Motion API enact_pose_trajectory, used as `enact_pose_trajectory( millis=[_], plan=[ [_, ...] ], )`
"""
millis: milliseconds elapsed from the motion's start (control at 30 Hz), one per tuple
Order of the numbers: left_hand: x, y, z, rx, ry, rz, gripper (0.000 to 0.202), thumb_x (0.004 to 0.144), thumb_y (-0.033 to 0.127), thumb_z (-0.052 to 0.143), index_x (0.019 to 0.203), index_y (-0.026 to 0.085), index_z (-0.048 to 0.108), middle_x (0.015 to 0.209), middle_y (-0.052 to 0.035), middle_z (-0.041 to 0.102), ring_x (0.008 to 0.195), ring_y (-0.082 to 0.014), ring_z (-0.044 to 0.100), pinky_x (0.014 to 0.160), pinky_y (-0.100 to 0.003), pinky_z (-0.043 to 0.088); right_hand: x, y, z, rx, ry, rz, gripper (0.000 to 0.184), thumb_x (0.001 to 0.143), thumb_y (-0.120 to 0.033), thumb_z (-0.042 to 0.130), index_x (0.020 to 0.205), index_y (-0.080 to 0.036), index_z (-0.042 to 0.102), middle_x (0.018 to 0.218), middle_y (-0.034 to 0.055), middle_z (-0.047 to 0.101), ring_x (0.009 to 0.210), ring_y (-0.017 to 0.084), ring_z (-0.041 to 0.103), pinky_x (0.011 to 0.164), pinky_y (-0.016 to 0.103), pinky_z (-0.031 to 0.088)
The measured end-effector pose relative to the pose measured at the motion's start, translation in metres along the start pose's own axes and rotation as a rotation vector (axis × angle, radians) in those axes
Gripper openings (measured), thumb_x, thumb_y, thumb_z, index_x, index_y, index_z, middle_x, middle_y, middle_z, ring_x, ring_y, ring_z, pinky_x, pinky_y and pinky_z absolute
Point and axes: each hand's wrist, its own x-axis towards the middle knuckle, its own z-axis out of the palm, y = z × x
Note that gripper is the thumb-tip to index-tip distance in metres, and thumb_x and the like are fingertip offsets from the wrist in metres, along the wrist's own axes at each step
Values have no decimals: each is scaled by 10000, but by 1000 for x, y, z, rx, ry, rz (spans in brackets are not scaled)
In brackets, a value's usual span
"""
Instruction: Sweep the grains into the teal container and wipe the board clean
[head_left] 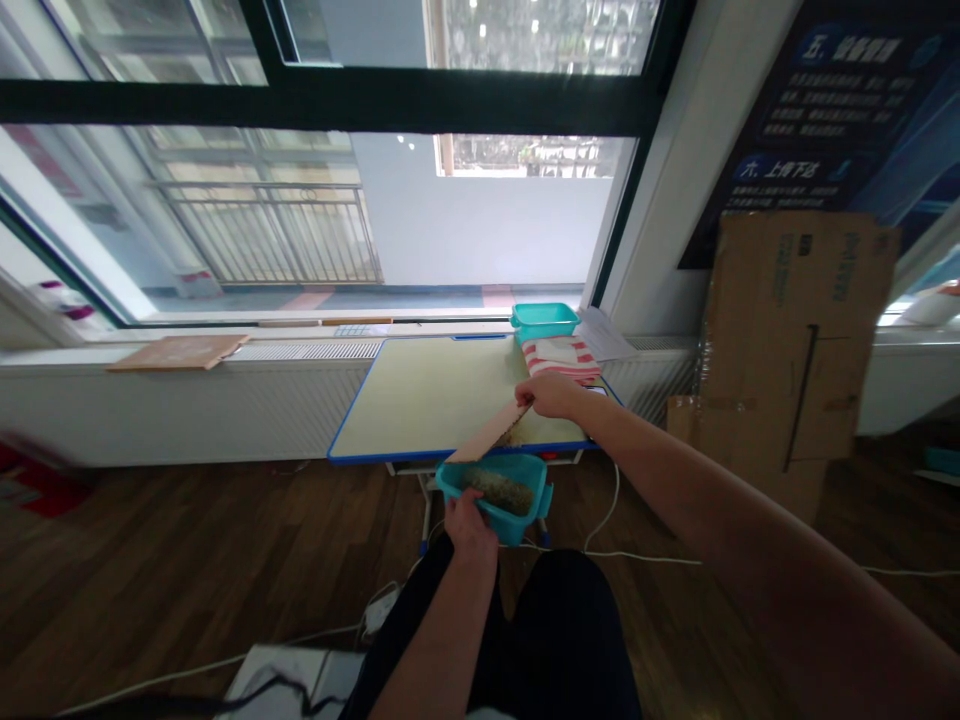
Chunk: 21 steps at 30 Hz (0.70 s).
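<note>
1. Fingers of the right hand (pixel 553 395) were pinched on the upper end of a thin flat card (pixel 484 432), which slanted down-left over the table's near edge.
2. Left hand (pixel 471 525) gripped the near-left side of a turquoise tub (pixel 517 527). Fingers curled at the rim, thumb detail too small to tell.
3. Tub sat just below the table's near edge, in front of the knees, with a heap of greenish-brown bits (pixel 499 490) inside. Card's low end was at its back-left rim; contact unclear.
4. More brown crumbs (pixel 514 436) lay on the table (pixel 420 390) beside the card. Table: pale top, blue edging.
5. Back right of the table: second turquoise tub (pixel 546 320), red-and-white striped cloth (pixel 561 360) just in front.
6. Writing: dark wall poster (pixel 832 120) had white Chinese text, headings numbered 五 and 六, the latter starting 上传下; small lines blurred. Cardboard box (pixel 795 340) below carried sideways print, too soft to read.
</note>
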Motion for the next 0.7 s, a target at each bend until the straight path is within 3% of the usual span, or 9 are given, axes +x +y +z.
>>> enact_pose_trajectory(
  millis=[133,500,700],
  plan=[
    [-8,6,4,-61,3,-114,233,541,42,543,702,195,472,559,59,466,408,-72,416,375,-188,311,-4,1,0,6,9,7,314,676,-129,488,911,-236,668,856,13,690,763,157,589,583,236,305],
    [-13,2,6,-67,-16,-95,231,535,54,539,647,206,406,456,92,335,330,-56,288,325,-189,204,-14,-4,-6,7,22,-4,309,644,-117,493,869,-230,670,837,5,685,741,149,579,585,236,305],
    [-19,0,6,-36,-28,-120,236,523,58,530,687,197,432,514,78,398,364,-57,335,353,-181,222,-18,3,0,79,32,-15,303,643,-105,502,861,-214,681,835,11,689,770,148,582,619,227,335]
  ],
)
